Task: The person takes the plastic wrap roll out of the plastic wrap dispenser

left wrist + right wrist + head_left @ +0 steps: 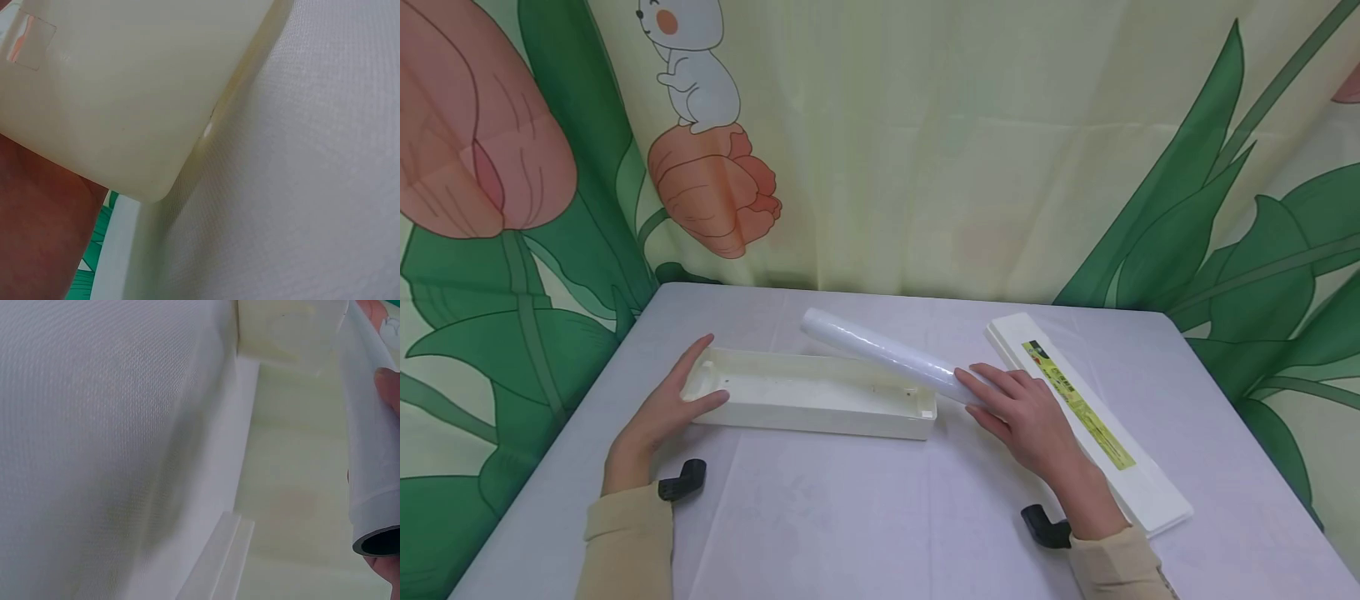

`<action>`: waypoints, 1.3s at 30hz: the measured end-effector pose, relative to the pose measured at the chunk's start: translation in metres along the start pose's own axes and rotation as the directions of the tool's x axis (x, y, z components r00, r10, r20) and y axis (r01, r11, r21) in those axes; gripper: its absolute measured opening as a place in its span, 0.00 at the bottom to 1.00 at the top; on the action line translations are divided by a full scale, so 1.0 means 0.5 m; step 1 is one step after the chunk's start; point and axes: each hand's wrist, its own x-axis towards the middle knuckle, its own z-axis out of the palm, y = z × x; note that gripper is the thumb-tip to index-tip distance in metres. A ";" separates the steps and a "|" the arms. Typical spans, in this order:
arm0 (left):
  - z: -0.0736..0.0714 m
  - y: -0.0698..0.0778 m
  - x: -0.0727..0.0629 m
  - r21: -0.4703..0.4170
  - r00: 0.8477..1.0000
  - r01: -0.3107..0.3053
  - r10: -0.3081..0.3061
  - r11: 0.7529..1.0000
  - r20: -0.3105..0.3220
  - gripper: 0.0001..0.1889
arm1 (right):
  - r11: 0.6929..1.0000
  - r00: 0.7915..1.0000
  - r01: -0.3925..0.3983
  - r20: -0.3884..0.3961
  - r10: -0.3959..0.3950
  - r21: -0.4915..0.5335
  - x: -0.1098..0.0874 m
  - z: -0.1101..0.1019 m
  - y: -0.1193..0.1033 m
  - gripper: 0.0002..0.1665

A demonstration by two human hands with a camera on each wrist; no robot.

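Note:
A long, open cream plastic box [820,419] lies on the table. My left hand [662,407] grips its left end, thumb over the front rim and fingers at the back corner. In the left wrist view the end wall of the box [125,94] fills the upper left, close against the hand. My right hand [1018,412] holds a roll of cling film [880,346] near its right end. The roll slants over the back and right end of the box. Its dark hollow core [382,542] shows in the right wrist view, with the thumb [389,387] along the film.
To the right lies a long white lid [1150,492] with a yellow-green label [1078,404], partly behind the right forearm. A white cloth covers the table [827,517]. Behind it hangs a curtain [925,150] printed with flowers and an animal.

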 end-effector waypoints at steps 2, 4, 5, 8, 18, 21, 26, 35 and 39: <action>0.000 0.000 0.000 -0.001 1.000 0.001 -0.001 1.000 -0.001 0.54 | 1.000 1.000 -0.002 0.004 0.002 -0.004 -0.002 -0.001 0.000 0.25; 0.000 0.001 0.000 -0.004 1.000 -0.001 0.001 1.000 0.001 0.54 | 1.000 1.000 -0.009 0.011 0.009 -0.008 -0.005 -0.003 0.001 0.25; 0.000 0.001 0.000 -0.004 1.000 0.000 0.000 1.000 0.001 0.54 | 1.000 1.000 -0.014 0.016 0.014 -0.011 -0.006 -0.004 0.001 0.25; 0.000 0.002 0.000 0.000 1.000 0.001 -0.001 1.000 0.004 0.54 | 1.000 0.999 -0.023 0.023 0.024 -0.017 -0.010 -0.005 0.002 0.25; 0.001 0.004 -0.001 0.005 1.000 0.010 -0.010 1.000 0.005 0.54 | 0.999 1.000 -0.010 -0.021 0.009 -0.041 -0.019 -0.009 0.002 0.27; 0.001 0.003 -0.001 0.003 1.000 0.012 -0.012 1.000 0.005 0.54 | 0.999 1.000 -0.011 -0.025 0.010 -0.047 -0.021 -0.011 0.001 0.28; 0.001 0.002 -0.001 -0.009 1.000 0.011 -0.011 1.000 0.006 0.54 | 0.998 0.999 -0.013 -0.030 0.011 -0.064 -0.025 -0.012 0.001 0.29; 0.002 0.003 0.000 0.003 1.000 0.012 -0.012 1.000 0.003 0.54 | 0.997 0.999 -0.026 -0.033 0.024 -0.071 -0.034 -0.012 0.003 0.29; 0.002 0.004 0.000 0.001 1.000 0.011 -0.011 1.000 0.003 0.54 | 0.997 0.999 -0.037 -0.031 0.035 -0.074 -0.038 -0.014 0.003 0.30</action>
